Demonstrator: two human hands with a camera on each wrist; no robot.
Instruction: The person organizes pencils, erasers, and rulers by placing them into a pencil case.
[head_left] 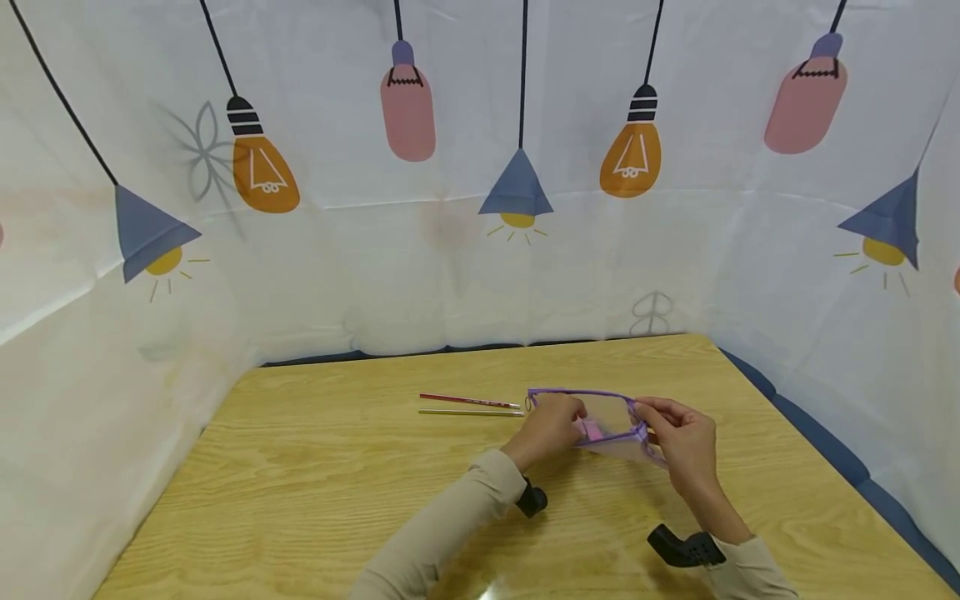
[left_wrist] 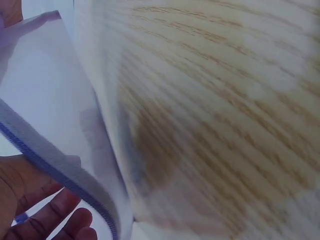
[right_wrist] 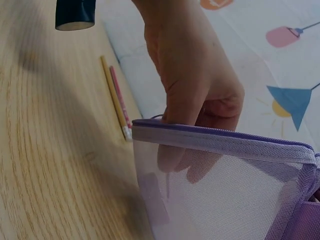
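Note:
A see-through mesh zip pouch (head_left: 611, 450) with purple edging is held with its mouth spread apart above the table. My right hand (head_left: 684, 442) pinches the pouch at its right end. My left hand (head_left: 551, 423) reaches down through the mouth. In the right wrist view, the left hand's fingertips (right_wrist: 170, 157) show through the mesh, apart from one another. Just below them inside the pouch is a small pink block (right_wrist: 154, 200), perhaps an eraser. The left wrist view shows the left hand (left_wrist: 42, 200) with loosely bent fingers and nothing visible between them.
Left of the pouch, a red pencil (head_left: 468, 401) and a yellow pencil (head_left: 471, 412) lie side by side on the wooden table (head_left: 300, 483). A white curtain (head_left: 450, 267) printed with lamps surrounds the table at the back and sides.

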